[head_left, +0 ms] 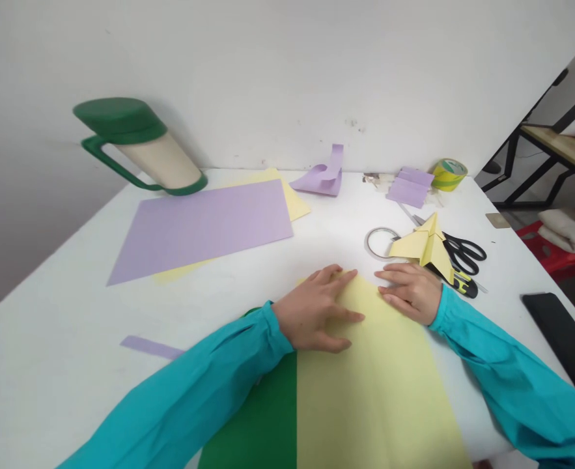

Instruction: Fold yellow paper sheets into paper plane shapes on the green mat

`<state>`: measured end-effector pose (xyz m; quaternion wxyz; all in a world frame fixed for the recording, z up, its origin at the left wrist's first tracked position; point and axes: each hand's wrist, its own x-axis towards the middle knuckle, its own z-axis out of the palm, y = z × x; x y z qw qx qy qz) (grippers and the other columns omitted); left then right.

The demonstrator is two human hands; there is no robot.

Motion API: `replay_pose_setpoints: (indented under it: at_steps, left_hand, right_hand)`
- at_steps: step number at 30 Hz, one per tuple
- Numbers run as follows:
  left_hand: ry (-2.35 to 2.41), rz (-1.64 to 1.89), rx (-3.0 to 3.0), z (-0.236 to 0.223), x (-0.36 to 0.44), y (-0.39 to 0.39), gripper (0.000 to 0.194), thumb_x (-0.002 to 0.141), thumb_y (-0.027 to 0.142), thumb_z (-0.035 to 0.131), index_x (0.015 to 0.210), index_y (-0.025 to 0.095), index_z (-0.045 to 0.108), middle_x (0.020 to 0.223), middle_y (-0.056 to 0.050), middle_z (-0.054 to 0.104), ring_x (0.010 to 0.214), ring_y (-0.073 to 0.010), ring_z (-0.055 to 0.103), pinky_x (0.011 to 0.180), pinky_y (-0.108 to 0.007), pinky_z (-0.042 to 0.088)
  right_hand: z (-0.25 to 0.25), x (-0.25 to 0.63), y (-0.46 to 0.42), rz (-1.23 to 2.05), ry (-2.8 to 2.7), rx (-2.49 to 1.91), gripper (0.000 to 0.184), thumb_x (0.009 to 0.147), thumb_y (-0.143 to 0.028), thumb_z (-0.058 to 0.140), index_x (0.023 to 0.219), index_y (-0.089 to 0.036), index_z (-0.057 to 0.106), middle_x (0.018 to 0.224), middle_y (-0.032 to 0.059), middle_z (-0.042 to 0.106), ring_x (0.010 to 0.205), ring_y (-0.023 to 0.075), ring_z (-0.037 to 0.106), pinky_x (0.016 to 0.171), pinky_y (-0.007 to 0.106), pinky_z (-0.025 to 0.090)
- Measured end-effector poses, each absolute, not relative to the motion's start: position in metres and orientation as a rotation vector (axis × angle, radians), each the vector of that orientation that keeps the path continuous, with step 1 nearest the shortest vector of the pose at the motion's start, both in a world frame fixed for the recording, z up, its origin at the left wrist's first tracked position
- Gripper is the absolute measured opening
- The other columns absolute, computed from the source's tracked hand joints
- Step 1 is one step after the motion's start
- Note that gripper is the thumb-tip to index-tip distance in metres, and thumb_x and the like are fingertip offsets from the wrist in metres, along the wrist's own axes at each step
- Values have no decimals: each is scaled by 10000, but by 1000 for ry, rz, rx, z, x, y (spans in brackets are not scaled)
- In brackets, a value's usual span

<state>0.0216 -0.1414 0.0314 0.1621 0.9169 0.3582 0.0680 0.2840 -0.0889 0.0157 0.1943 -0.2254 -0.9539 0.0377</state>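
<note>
A yellow paper sheet (375, 391) lies in front of me, partly over a green sheet (262, 423). My left hand (316, 312) lies flat on the yellow sheet's top left part, fingers spread and pressing a folded corner. My right hand (409, 290) rests on the sheet's top right edge with fingers stretched toward the left hand. Both arms wear teal sleeves. A folded yellow paper plane (426, 246) sits just beyond my right hand.
A large purple sheet (204, 228) over a yellow one lies at the left, with a green-lidded jug (145, 150) behind. Scissors (463, 251), a tape ring (379, 242), purple folded papers (409, 185), a tape roll (448, 172), a purple strip (150, 347) and a black phone (563, 342) surround me.
</note>
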Motion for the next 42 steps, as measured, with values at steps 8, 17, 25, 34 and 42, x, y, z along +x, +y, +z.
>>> replay_pose_setpoints:
  at_steps: [8,17,25,34,42]
  left_hand:
    - [992,154,2611,36,21,-140,415,708,472,680,1114,385,679,1517,-67,238,1229,-474,301,953,-636,339]
    - [1000,183,2618,36,21,-141,432,699,448,697,1123,371,677,1564,-34,148,1246,-453,315,972,-609,352]
    - [1006,137,2624,36,23,-140,446,676,500,701,1108,388,683,1466,-58,386,1234,-469,314,979,-641,293]
    - [1019,184,2645,34,25,-141,450,652,498,724,1090,400,688,1475,-70,362,1223,-465,339,967,-640,307]
    - [997,179,2669,32,22,-140,437,671,470,704,1102,412,674,1505,-59,284,1240,-484,307,954,-657,320]
  right_hand:
    - [14,320,-99,129,-2685,-559,251,911,-275,500,947,-204,738,1180,72,665,1151,257,544,919,450,481]
    - [14,326,-98,230,-2612,-509,256,905,-280,491,868,-197,730,1131,98,681,1126,244,568,909,431,496]
    - [18,290,-101,184,-2674,-581,378,923,-378,470,1189,-153,615,1254,135,608,1193,277,501,949,462,435]
    - [20,273,-94,163,-2790,-731,447,930,-472,437,1253,-198,579,1314,128,561,1133,273,503,921,453,387]
    - [23,259,-99,82,-2852,-865,580,914,-579,379,1345,-206,485,1326,129,516,1102,300,447,874,471,355]
